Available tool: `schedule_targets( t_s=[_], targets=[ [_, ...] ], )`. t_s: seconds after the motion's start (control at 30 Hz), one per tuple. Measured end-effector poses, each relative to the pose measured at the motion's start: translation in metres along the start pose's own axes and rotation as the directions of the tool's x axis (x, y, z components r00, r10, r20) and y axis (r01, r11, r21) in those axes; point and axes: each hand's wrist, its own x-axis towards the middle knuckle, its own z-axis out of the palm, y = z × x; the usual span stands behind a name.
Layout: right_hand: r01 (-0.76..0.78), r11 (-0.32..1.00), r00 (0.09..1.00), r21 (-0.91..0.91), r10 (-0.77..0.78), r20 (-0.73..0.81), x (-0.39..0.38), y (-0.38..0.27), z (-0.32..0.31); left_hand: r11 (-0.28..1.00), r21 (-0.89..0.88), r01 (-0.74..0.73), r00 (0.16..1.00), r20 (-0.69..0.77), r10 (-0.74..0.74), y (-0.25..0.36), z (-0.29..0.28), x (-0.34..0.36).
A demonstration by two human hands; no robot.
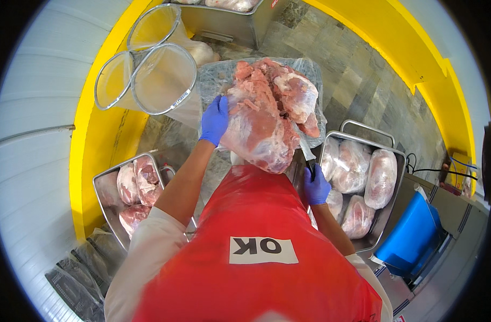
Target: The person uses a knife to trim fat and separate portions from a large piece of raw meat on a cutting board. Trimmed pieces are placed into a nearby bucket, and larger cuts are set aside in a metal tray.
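A large cut of raw meat (256,126) lies spread on a plastic-covered work surface (213,78) in front of me, split by a deep opening between its main mass and a smaller lobe on the right. My left hand (215,119), in a blue glove, grips the meat's left edge, its fingertips partly hidden. A knife (305,148) with a pale blade and black handle is in my right hand (316,187), also gloved in blue. Its blade points up and away from me, the tip at the meat's lower right side.
On the right, a metal tub (401,177) holds several plastic-wrapped meat pieces (381,177). Another metal tub (103,190) with raw meat stands left. Three hoops (165,79) with clear bags are at the back left, near a far metal bin (240,24). A blue bin (409,236) sits right.
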Motion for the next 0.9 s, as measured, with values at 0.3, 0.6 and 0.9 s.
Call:
schedule_targets(
  t_s=[0.3,0.6,0.9],
  targets=[
    [0.048,0.991,0.997,0.128,-0.04,-0.065,0.005,0.017,0.04,0.715,0.208,-0.668,0.738,0.054,0.673,0.099,0.004,-0.042],
    [0.033,0.978,0.999,0.208,-0.032,-0.009,0.009,0.02,0.033,0.658,0.414,-0.629,0.772,0.233,0.591,0.134,0.056,-0.037],
    [-0.029,0.964,0.998,0.265,0.013,0.06,-0.013,0.035,-0.014,0.738,0.177,-0.651,0.757,0.074,0.649,0.102,-0.006,0.001]
  ],
)
